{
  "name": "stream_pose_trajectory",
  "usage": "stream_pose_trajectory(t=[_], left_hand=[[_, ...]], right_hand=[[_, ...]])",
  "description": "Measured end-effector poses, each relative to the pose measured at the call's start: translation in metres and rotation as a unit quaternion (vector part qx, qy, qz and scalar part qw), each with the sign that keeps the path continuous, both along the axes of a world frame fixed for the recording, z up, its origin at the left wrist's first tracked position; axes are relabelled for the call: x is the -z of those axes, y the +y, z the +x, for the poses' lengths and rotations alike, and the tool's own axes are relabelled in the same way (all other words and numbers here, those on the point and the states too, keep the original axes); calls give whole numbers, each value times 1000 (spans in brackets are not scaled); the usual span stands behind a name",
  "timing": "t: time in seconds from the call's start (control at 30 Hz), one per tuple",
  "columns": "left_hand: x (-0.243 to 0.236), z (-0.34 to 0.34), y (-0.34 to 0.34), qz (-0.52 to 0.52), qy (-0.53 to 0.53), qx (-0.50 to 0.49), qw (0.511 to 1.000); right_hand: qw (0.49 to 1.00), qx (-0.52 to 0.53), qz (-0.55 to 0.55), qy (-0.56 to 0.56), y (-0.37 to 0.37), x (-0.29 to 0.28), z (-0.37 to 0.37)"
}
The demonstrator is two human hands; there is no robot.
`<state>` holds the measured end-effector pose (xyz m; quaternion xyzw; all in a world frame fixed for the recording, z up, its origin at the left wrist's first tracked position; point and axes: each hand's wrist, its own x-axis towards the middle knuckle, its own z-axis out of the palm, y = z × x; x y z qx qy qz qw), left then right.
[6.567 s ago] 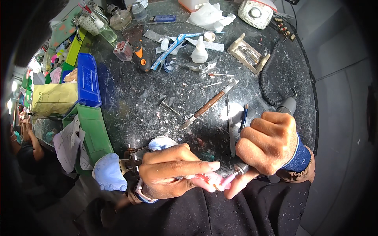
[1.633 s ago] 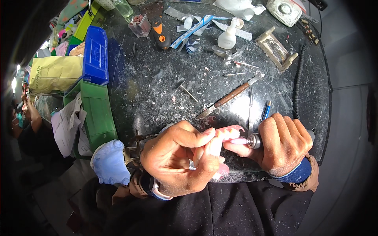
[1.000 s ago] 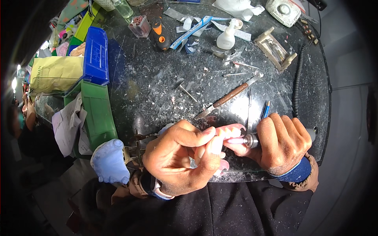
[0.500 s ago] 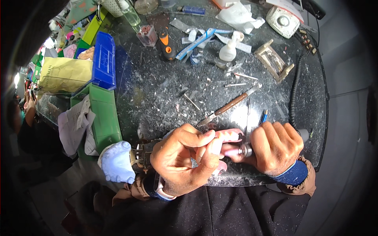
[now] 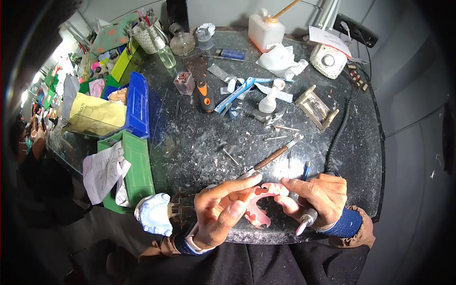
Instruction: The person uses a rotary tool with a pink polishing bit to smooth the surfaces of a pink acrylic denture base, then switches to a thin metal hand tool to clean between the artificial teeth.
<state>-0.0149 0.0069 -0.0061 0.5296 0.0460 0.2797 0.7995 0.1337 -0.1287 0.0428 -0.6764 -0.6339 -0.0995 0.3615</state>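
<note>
Handpiece tip [image 5: 301,229] now off denture [image 5: 252,206], knife [image 5: 271,158] beyond

Bit [image 5: 300,229] (pink) now away from denture [image 5: 252,205]

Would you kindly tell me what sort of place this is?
Most likely a dental workshop: a pink denture, a pale blue dental cast and a rotary handpiece at the dusty bench.
</note>
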Motion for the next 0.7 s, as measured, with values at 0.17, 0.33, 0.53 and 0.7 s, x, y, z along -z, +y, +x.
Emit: stream_pose_trajectory(t=[0.17, 0.33, 0.53, 0.7], left_hand=[[-16, -3, 1, -33, 16, 67, 997], [-20, -3, -2, -45, 108, 27, 993], [-9, 1, 3, -35, 16, 85, 996], [-9, 3, -1, -18, 14, 56, 998]], right_hand=[[999, 4, -14, 32, -1, 0, 3], [998, 1, -19, 58, -1, -2, 2], [997, -18, 19, 69, 3, 0, 8], [996, -56, 54, 47, 0, 2, 12]])
